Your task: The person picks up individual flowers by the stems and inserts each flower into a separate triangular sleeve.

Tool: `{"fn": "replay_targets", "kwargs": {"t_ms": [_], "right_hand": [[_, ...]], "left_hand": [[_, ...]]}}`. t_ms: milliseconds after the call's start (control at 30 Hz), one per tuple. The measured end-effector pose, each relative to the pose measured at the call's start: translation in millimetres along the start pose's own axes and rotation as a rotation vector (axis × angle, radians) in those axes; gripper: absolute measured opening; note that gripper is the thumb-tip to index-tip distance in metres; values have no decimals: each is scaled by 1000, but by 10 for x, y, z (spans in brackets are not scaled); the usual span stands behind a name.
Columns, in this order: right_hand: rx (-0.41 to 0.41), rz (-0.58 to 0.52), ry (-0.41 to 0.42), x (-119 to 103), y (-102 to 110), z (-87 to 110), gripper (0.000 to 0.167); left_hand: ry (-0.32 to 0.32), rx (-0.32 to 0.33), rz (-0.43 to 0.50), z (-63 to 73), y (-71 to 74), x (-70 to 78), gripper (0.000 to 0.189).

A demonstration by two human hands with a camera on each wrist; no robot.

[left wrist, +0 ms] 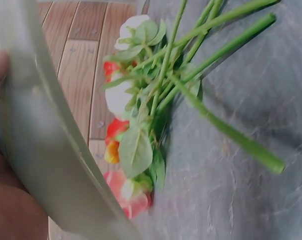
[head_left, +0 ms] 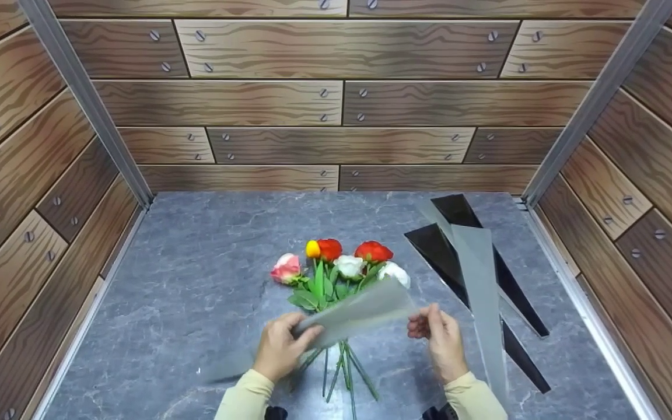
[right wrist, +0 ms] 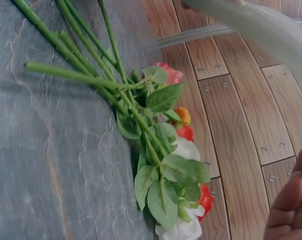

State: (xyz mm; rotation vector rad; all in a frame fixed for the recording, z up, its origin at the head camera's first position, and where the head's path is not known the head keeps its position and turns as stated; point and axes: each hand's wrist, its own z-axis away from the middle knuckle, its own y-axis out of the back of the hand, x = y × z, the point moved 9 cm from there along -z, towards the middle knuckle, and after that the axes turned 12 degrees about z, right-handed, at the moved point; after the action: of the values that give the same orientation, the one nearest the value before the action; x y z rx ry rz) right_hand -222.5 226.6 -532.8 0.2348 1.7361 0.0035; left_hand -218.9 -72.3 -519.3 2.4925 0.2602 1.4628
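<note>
My left hand (head_left: 282, 345) grips a long folded sheet of translucent grey wrapping film (head_left: 365, 313), thumb on top. The film is raised above the flower stems (head_left: 347, 370), and a blurred grey tail (head_left: 228, 367) shows left of the wrist. Beside its right end is my right hand (head_left: 442, 343), fingers loosely bent; the right wrist view shows this hand (right wrist: 290, 207) apart from the film (right wrist: 260, 32). Under the film lies a bunch of flowers: a pink rose (head_left: 286, 269), a yellow bloom (head_left: 312, 249), red blooms (head_left: 374, 251) and white ones (head_left: 350, 266). Its stems cross and spread toward me.
Several long folded sheets, black (head_left: 438, 256) and grey (head_left: 476, 280), overlap in a fan on the right of the grey marbled table (head_left: 196, 251). Wood-patterned walls (head_left: 336, 49) with metal corner posts (head_left: 88, 105) enclose the back and both sides.
</note>
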Motion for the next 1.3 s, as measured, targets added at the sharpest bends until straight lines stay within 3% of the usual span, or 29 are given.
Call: {"fn": "replay_targets", "kwargs": {"t_ms": [67,167,267,400,567,733,900,1100,1300], "right_hand": [[-51,90,-49,95,-68,-23,44],[-158,278,-66,213,-241,-31,26],[-288,468,12,289,-501,-2,14],[-428,662,115,344,-866,64,8],[-461,844,184,425,-1119,60,8],[-468,899,189,526,-1226,51,13],[-487,893,169,577,-1272,51,7],[-440,877,176,516,-1154,43,4],[-435,952,175,506,-1008,11,4]], "left_hand": [[-12,61,15,-17,106,-4,14],[-68,150,-2,-37,258,17,15],[-109,205,-41,-53,370,33,14],[-137,229,-78,-68,444,30,11],[-133,246,-110,-64,456,30,17],[-94,235,-136,-58,440,28,18],[-74,231,-153,-50,435,23,19],[-77,229,-157,-28,431,0,19],[-91,246,-170,-12,448,-23,20]]}}
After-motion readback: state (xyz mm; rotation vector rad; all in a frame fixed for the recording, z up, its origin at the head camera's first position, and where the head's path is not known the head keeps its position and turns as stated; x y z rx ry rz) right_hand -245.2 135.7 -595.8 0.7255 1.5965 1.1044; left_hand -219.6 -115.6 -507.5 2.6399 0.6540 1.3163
